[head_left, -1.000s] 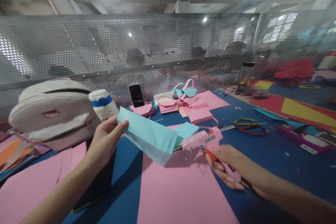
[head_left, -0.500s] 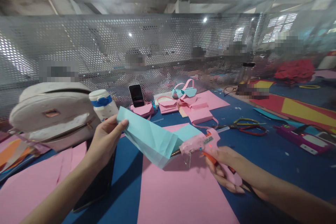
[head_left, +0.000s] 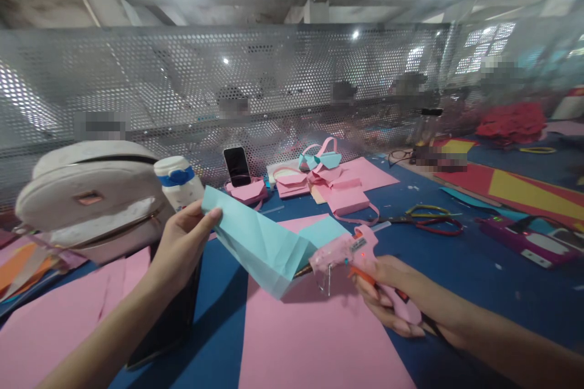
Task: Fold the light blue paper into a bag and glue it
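My left hand (head_left: pixel 185 240) pinches the upper left corner of a folded light blue paper (head_left: pixel 260 240) between thumb and fingers, holding it up at a slant. On the right, my right hand (head_left: pixel 392 295) is wrapped round the handle of a pink glue gun (head_left: pixel 342 255) with an orange trigger. The gun's nozzle points left and lies at the paper's lower right fold; its very tip is hidden by the paper. Beneath both, a large pink sheet (head_left: pixel 319 340) lies on the blue table (head_left: pixel 219 316).
At the left are a white backpack (head_left: pixel 91 200), a bottle (head_left: pixel 177 179) and pink sheets (head_left: pixel 59 322). Farther back stand a phone (head_left: pixel 238 166) and small pink paper bags (head_left: pixel 349 197). Scissors (head_left: pixel 429 219) and a purple device (head_left: pixel 524 240) lie at right, before a perforated screen (head_left: pixel 283 73).
The glue gun's nozzle has shifted slightly left and down along the blue paper's fold. The paper's lower corner has dipped a little. Both hands keep their holds.
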